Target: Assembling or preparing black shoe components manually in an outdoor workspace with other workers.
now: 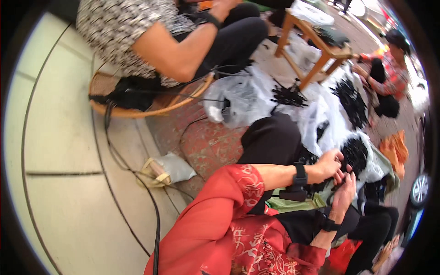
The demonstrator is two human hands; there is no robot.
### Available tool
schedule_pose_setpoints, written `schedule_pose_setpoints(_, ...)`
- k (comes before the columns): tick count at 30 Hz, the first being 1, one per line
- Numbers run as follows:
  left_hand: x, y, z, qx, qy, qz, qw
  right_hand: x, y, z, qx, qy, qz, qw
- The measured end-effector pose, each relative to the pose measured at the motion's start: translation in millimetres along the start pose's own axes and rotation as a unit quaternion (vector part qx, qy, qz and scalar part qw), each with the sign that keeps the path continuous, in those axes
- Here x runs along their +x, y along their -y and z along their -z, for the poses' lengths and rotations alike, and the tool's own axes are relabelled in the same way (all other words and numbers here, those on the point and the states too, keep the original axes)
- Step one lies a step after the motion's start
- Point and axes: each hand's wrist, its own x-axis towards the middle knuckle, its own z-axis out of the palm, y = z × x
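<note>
The person's left hand [329,166] and right hand [343,192] are meeting over the lap, both curling narrowly around small black pieces [338,176] that are pinched between the fingers; what the pieces are is too blurred to tell. Each wrist is wearing a black band [300,174], and red patterned sleeves [233,201] are covering the arms up to the forearm. Just beyond the hands a white plastic bag [366,158] is sitting open, holding a heap of black pieces [355,153], and the black-trousered knee [275,137] is rising beside it on the left. Farther out more clear plastic sheets [247,98] are lying spread on the ground, carrying two more piles of the same black pieces [288,96], one of them long and dense near the right. A wooden stool [316,48] is standing over the sheets at the top. A second person in a black-and-white patterned top [123,32] is sitting on a round wicker seat [137,103] at the upper left, and a third in a red checked shirt [394,73] is crouching at the far right. The ground is reddish patterned paving [206,142] meeting pale stone slabs [59,137], across which a black cable [133,183] is trailing. A small crumpled bag [167,168] is lying where the two surfaces meet, and part of a car wheel [419,189] is showing at the right edge.
</note>
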Motion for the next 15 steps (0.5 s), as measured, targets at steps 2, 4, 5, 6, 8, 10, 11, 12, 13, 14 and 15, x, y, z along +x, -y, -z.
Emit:
schedule_pose_setpoints(2, -2, -8, 5, 0.001, 0.046, 0.024, 0.999, -7, 9, -7, -0.016, 0.020, -0.038, 0.999)
schedule_pose_setpoints(4, -13, -27, 22, 0.018, 0.024, 0.036, 0.999, -13, 15, -35, -0.035, 0.060, -0.049, 0.996)
schedule_pose_setpoints(5, -16, -27, 33, -0.032, -0.001, 0.032, 0.999, -12, 13, -37, -0.062, 0.082, -0.029, 0.994)
schedule_pose_setpoints(6, -18, -34, 29, -0.013, -0.013, 0.050, 0.999, -13, 14, -32, -0.071, 0.110, -0.018, 0.991)
schedule_pose_setpoints(8, -17, -36, 32, -0.041, 0.019, 0.060, 0.997, -16, 16, -26, -0.023, 0.087, -0.023, 0.996)
schedule_pose_setpoints(10, -9, -34, 14, -0.105, 0.054, 0.123, 0.985, -23, 24, -4, -0.029, 0.070, 0.007, 0.997)
schedule_pose_setpoints(11, -8, -33, 8, -0.126, 0.064, 0.146, 0.979, -27, 27, 3, -0.042, 0.058, 0.008, 0.997)
schedule_pose_setpoints(12, -8, -33, 5, -0.122, 0.067, 0.152, 0.978, -30, 28, 6, -0.038, 0.051, 0.008, 0.998)
schedule_pose_setpoints(13, -9, -32, 4, -0.114, 0.075, 0.154, 0.979, -33, 27, 8, -0.051, 0.038, 0.007, 0.998)
schedule_pose_setpoints(14, -10, -31, 4, -0.106, 0.082, 0.154, 0.979, -35, 27, 9, -0.064, 0.028, 0.006, 0.998)
schedule_pose_setpoints(15, -10, -31, 4, -0.103, 0.079, 0.154, 0.980, -37, 28, 8, -0.060, 0.030, 0.005, 0.998)
